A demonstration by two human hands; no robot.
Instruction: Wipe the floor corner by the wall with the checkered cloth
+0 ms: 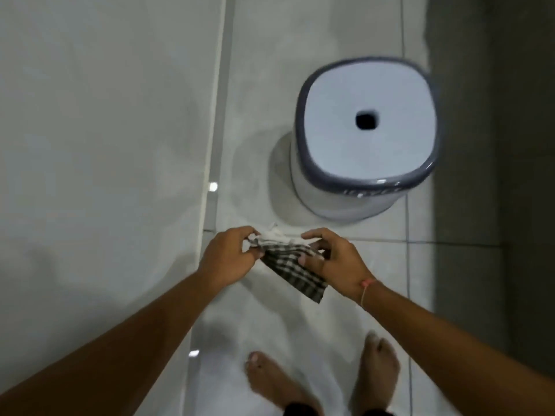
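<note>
The checkered cloth (pixel 292 270), dark green and white, is held up in the air between both hands, above the tiled floor (pixel 300 325). My left hand (pixel 229 258) pinches its left upper edge. My right hand (pixel 336 262) grips the right upper edge, thumb on the fabric. The cloth's lower part hangs down to the right. The white wall (pixel 99 145) stands to the left, and its grey skirting strip (pixel 217 139) meets the floor just left of my hands.
A white plastic stool (pixel 365 136) with a grey rim and a centre hole stands on the floor ahead on the right. A dark grey wall (pixel 495 145) runs along the right. My bare feet (pixel 324 382) are at the bottom.
</note>
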